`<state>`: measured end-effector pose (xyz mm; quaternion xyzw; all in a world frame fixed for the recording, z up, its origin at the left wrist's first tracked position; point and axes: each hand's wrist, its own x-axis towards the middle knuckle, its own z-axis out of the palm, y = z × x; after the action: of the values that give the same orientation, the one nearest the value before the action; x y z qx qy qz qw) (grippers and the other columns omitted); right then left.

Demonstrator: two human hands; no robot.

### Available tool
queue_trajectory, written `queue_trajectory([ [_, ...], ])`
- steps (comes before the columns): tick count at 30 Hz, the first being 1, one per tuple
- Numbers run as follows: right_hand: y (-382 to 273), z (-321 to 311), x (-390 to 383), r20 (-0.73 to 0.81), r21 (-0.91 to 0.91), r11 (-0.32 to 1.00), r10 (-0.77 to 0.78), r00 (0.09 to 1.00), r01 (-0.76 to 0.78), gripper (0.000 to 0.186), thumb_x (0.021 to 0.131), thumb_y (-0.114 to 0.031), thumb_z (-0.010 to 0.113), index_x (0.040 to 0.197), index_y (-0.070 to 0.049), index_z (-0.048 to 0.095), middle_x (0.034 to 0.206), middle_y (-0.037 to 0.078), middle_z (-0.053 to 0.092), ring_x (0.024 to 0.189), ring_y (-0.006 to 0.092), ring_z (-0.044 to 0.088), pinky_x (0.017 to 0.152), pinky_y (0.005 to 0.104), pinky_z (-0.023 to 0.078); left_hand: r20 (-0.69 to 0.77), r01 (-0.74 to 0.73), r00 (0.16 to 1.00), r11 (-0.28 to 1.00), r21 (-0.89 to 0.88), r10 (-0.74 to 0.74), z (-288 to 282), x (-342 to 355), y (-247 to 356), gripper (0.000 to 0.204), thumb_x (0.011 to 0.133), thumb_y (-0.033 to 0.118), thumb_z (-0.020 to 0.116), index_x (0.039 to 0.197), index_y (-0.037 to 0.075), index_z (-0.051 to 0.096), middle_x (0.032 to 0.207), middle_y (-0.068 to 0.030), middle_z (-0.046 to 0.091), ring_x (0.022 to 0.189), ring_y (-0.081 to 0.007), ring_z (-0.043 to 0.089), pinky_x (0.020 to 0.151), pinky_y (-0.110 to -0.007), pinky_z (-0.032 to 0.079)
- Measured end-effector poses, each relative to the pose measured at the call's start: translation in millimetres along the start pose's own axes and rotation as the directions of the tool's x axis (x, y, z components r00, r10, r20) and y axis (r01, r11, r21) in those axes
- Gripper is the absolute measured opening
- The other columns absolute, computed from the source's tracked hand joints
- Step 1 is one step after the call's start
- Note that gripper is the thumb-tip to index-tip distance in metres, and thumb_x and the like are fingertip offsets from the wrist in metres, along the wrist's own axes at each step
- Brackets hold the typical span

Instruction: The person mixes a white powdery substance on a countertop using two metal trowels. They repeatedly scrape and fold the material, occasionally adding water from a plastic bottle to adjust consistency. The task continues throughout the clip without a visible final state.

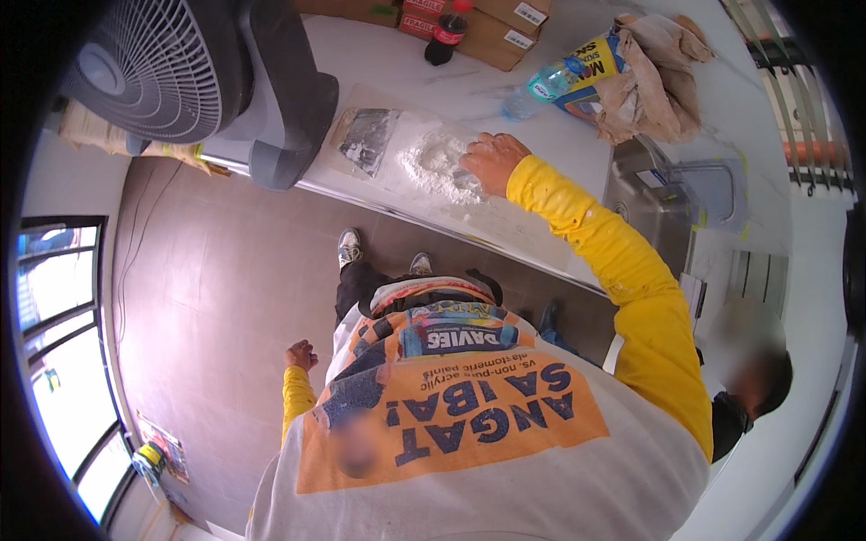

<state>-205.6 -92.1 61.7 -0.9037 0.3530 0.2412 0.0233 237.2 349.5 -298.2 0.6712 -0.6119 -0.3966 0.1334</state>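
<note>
My right hand (494,163) reaches over the counter, its fingers closed and turned down at the right side of a heap of white powder (424,162). A greyish flat edge shows by the fingertips, but what they grip is mostly hidden. Left of the heap lies a flat grey metal plate (366,142) smeared with white; it and the powder rest on a pale board (347,171). Down by my side, away from the counter, hangs my left hand (302,354), with loosely bent fingers apart and nothing visible in them.
A large grey fan (271,99) stands left on the counter (361,54). Behind are a dark drink bottle (446,36), cardboard boxes (510,27), a clear plastic bottle (541,88) and a crumpled brown paper bag (654,86). At right is a sink (627,185); another person (749,370) is nearby.
</note>
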Motion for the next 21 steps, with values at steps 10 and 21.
queue_trajectory([
  [10,1,-6,23,-0.090,-0.004,0.996,-0.090,0.992,0.090,0.027,0.080,-0.011,0.058,0.106,-0.013,0.064,0.114,0.008,0.063,0.112,0.0294,0.056,0.090,0.0445,0.047,0.227,0.050,0.968,0.968,0.247,-0.108,87,-69,48,0.018,0.086,0.007,0.058,0.103,0.003,0.064,0.077,-0.0017,0.061,0.056,-0.0174,0.058,0.046,-0.033,0.048],
  [21,-1,-12,40,-0.078,0.160,0.986,-0.034,0.996,0.046,0.024,0.085,-0.015,0.053,0.105,-0.004,0.060,0.109,0.019,0.064,0.105,0.0392,0.059,0.089,0.0491,0.047,0.189,0.145,0.961,0.952,0.270,-0.200,102,-57,56,0.025,0.085,0.006,0.061,0.110,0.006,0.066,0.093,-0.0026,0.065,0.061,-0.0138,0.063,0.051,-0.030,0.053],
])
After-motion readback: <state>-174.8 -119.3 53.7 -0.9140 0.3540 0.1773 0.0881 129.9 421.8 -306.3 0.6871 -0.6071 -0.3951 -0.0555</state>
